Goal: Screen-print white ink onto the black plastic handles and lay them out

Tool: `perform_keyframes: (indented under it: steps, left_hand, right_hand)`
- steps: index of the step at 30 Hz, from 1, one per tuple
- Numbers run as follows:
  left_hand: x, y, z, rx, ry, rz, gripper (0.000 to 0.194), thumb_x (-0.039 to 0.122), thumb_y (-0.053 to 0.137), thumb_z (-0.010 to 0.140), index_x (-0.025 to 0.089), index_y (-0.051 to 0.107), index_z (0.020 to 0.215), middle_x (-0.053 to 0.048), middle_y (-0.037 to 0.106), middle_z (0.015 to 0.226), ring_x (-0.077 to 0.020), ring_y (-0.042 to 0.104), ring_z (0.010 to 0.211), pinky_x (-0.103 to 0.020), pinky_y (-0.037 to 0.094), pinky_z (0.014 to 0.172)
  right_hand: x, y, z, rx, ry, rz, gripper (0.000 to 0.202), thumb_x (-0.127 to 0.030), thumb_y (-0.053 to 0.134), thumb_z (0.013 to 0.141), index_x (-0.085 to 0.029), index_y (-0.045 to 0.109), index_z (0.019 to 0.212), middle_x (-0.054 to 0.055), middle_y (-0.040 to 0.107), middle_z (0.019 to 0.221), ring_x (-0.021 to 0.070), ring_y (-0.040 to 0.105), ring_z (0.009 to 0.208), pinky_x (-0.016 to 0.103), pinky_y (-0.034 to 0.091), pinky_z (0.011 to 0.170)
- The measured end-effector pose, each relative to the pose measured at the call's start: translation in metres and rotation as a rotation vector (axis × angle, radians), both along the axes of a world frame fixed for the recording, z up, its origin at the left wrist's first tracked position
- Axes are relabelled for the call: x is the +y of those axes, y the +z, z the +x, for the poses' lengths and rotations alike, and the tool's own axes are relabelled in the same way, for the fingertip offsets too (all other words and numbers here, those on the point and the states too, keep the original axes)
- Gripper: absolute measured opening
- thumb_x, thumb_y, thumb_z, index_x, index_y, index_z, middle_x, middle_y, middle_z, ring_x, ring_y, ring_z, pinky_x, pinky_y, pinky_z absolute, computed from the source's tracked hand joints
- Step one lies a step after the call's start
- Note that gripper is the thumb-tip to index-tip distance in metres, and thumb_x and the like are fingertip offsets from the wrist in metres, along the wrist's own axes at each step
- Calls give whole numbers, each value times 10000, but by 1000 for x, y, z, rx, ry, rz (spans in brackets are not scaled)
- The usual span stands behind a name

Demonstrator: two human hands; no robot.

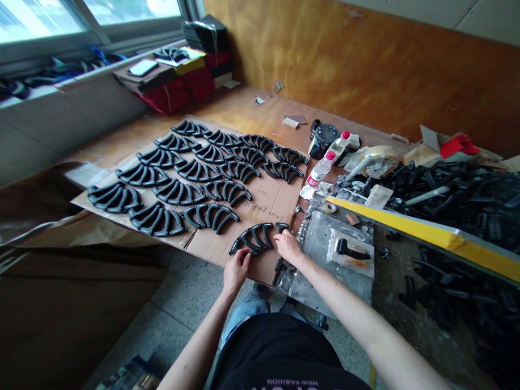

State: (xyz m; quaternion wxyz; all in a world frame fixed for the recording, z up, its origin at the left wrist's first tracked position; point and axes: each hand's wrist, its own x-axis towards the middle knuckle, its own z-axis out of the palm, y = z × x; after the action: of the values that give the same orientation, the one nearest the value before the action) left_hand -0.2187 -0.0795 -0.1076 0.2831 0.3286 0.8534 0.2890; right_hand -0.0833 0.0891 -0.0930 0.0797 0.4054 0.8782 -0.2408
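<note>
My right hand [287,246] is closed on a black T-shaped handle piece [281,225], just above the cardboard's right edge. At the near edge, my left hand [238,266] pinches the end of another black piece in a short row of curved black pieces [255,237]. Part of that piece is hidden by my fingers. Both hands are over a flattened cardboard sheet [276,203] with handwriting on it. Farther back on the cardboard, several fanned groups of the same glossy black pieces [156,219] lie in rows.
To my right is a grey metal plate [312,281] with a bagged black piece [351,250]. Beyond stand a red-capped bottle [320,170] and a dark jar [324,140]. A yellow-edged board [430,230] borders heaped black pieces [447,189]. Stacked bundles [170,92] sit near the window.
</note>
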Motion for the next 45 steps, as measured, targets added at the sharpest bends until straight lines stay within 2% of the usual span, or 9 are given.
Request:
perform_keyframes:
  steps: [4, 8, 14, 21, 25, 29, 36, 41, 45]
  left_hand:
    - [0, 2, -1, -24, -4, -7, 336, 438, 469, 920, 256, 660, 1128, -6, 688, 769, -174, 649, 726, -261, 435, 639]
    - [0, 3, -2, -47, -12, -12, 343, 441, 461, 923, 256, 656, 1137, -6, 690, 767, -176, 653, 719, -267, 444, 634]
    - [0, 1, -4, -90, -14, -3, 369, 461, 440, 932, 249, 650, 1148, -21, 713, 815, -184, 671, 738, -278, 473, 648]
    - [2, 2, -4, -122, 4, 69, 380, 447, 384, 955, 225, 639, 1128, -73, 737, 1034, -234, 687, 965, -360, 514, 839]
    - [29, 7, -5, -95, 31, 246, 440, 448, 398, 955, 197, 556, 1281, -106, 695, 1139, -233, 663, 1034, -386, 507, 912]
    - [69, 5, -8, -92, 23, 398, 603, 446, 411, 961, 175, 294, 1488, -125, 651, 1175, -197, 667, 983, -367, 526, 886]
    - [82, -34, -12, 203, -219, 412, 424, 380, 419, 962, 181, 526, 1321, -132, 689, 1084, -255, 646, 1017, -480, 460, 997]
    - [81, -44, -18, 284, -268, 404, 385, 377, 410, 963, 189, 560, 1264, -122, 686, 1034, -264, 641, 980, -457, 487, 938]
    - [82, -41, -21, 347, -318, 366, 414, 410, 395, 954, 164, 560, 1243, -128, 679, 992, -279, 635, 982, -446, 491, 918]
  right_hand:
    - [2, 3, 2, 15, 42, -39, 275, -203, 499, 927, -235, 695, 1117, 70, 643, 1066, 177, 620, 993, 247, 438, 885]
    - [3, 19, 5, 58, 64, -7, 375, -203, 515, 921, -261, 590, 1285, 66, 650, 1072, 203, 593, 1028, 293, 446, 900]
    - [-38, 39, -15, 112, 221, 92, 493, -410, 675, 832, -306, 565, 1301, 94, 528, 1290, 296, 429, 1213, 440, 430, 970]
    - [-63, 29, -47, -14, 62, 82, 310, -331, 631, 830, -230, 639, 1123, 123, 566, 1253, 366, 434, 1186, 573, 400, 935]
    - [-32, 36, -56, 86, -15, 84, 323, -331, 631, 828, -243, 629, 1139, 106, 568, 1270, 348, 432, 1200, 549, 394, 956]
    - [31, 49, -82, 163, -169, 135, 361, -367, 636, 840, -250, 619, 1181, 103, 541, 1319, 332, 425, 1215, 522, 396, 962]
    - [118, 31, -128, 51, -347, 129, 407, -409, 652, 843, -224, 615, 1203, 132, 534, 1321, 364, 403, 1259, 561, 367, 972]
    - [118, 18, -128, 68, -297, 123, 522, -379, 622, 882, -253, 492, 1371, 142, 430, 1461, 380, 313, 1361, 625, 305, 1025]
    - [91, 39, -89, 233, -111, 185, 484, -381, 620, 888, -265, 523, 1348, 101, 446, 1470, 337, 321, 1377, 564, 329, 1070]
